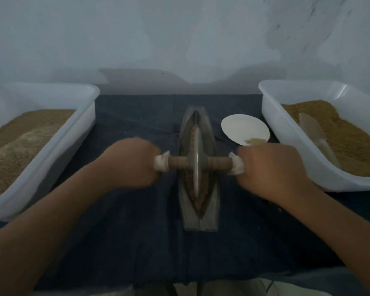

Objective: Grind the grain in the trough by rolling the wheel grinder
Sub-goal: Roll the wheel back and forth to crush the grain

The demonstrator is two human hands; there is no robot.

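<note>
Nearest, at 6 o'clock: dark blue cloth (137,242) spread over the work surface.
Centre, on the cloth: long boat-shaped grey metal trough (188,221), laid lengthwise from 6 to 12 o'clock.
Along its groove: coarse brown grain (203,190), on both the near and far side of the wheel.
Upright in the groove at about mid-length: wheel grinder (195,167), a thin grey metal disc on a wooden axle (219,164) set crosswise from 9 to 3 o'clock, rim down in the grain.
At 9 o'clock of the disc: left hand (132,165), clenched round the axle end over a white cloth wrap (161,163).
At 3 o'clock: right hand (269,169), clenched the same way round the other end over a second white wrap (236,165); fingertips of both hidden underneath.
At 1 o'clock of the wheel, just beside the trough: round white plate (244,127) with a pinch of tan powder (254,141) at its near edge.
At 9 to 10 o'clock: white rectangular plastic tub (68,150) of tan granular material (19,150).
At 2 to 3 o'clock: matching second white tub (291,150) of the same, with a pale scoop (310,127) lying partly buried.
Farthest, at 12 o'clock: pale grey wall (179,39).
</note>
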